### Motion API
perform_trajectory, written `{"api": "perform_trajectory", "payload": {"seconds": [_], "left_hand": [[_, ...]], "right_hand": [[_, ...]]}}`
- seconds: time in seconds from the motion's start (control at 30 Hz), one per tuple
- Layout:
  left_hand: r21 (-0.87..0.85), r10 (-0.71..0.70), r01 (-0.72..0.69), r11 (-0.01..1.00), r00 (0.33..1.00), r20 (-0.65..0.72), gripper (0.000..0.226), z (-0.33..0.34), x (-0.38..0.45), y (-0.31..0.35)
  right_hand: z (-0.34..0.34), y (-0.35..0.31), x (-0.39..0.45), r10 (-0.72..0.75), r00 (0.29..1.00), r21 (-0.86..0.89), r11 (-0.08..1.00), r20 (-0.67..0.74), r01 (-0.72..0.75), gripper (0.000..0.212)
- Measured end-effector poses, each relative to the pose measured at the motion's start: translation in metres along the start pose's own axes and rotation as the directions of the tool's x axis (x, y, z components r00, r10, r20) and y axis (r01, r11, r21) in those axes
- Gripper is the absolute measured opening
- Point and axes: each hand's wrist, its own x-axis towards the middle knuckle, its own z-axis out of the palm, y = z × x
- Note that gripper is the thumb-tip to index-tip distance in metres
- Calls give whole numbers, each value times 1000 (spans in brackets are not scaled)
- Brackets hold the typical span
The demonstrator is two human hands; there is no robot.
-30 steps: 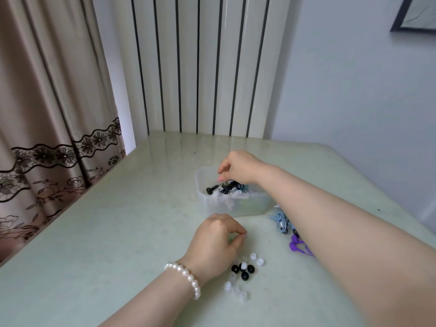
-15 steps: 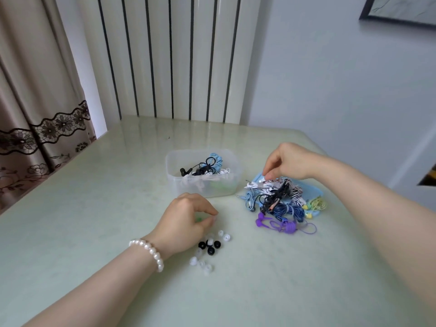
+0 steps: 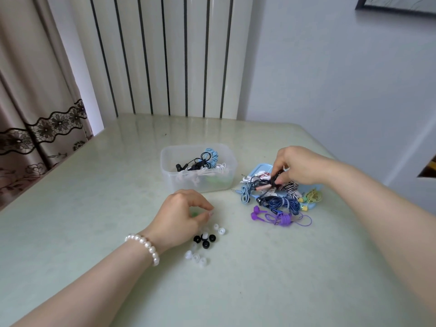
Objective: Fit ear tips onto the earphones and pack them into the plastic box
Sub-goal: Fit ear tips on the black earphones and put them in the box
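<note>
Right hand [image 3: 299, 167] pinches black earphones [image 3: 264, 181] from the pile.
I see their cord bundled – left hand [image 3: 181, 215] curled around something green.

Pale table [image 3: 94, 232], striped radiator [image 3: 169, 55], curtain [image 3: 28, 90].

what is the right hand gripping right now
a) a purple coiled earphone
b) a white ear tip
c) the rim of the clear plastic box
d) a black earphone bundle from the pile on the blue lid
d: the right hand pinches a black earphone bundle over the pile on the blue lid; the purple earphone lies untouched on the table, and the clear plastic box sits apart to its left.
</note>
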Motion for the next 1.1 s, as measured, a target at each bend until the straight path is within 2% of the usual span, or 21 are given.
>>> {"api": "perform_trajectory", "payload": {"seconds": [0.13,0.27,0.4,0.43,0.5,0.57,0.67,0.73,0.8,0.9,0.97,1.03,1.1], "left_hand": [[-215,-114,110,970,993,-9,8,-4,0,3],[-416,-218,189,889,976,-21,8,-8,-1,10],[-696,-236,172,697,972,5,20,-17,-2,25],[-751,-231,177,636,972,33,28,-19,-2,29],[-856,-252,253,450,956,150,42,-22,-3,36],[-889,-251,374,265,917,311,50,-22,-4,40],[-833,-152,544,96,835,528,60,-21,-7,44],[-783,-108,617,71,785,609,58,-22,-8,47],[-765,-123,640,73,767,630,49,-24,-10,50],[-792,-169,606,80,791,588,31,-23,-10,50],[-810,-191,574,121,814,549,15,-21,-10,47],[-818,-181,552,163,831,525,14,-19,-10,46],[-818,-175,539,200,841,512,16,-18,-11,44]], "right_hand": [[-23,-4,-8,-68,992,213,973,-108,90,9],[-37,-15,-22,-49,989,525,843,-139,116,15],[-30,-38,-40,-111,993,837,540,-29,85,3],[-26,-43,-44,-135,991,882,468,6,58,8],[-15,-54,-51,-184,980,939,344,70,-2,14],[-3,-64,-57,-208,972,976,208,111,-66,11],[14,-72,-61,-203,970,990,76,135,-122,8],[22,-70,-61,-170,977,991,63,126,-117,7],[26,-66,-61,-127,984,991,73,121,-113,5],[27,-61,-62,-114,984,988,90,135,-125,9],[29,-60,-62,-128,981,984,117,146,-132,12],[32,-59,-63,-167,974,981,143,155,-132,5],[36,-59,-64,-233,954,972,186,186,-144,12]]}}
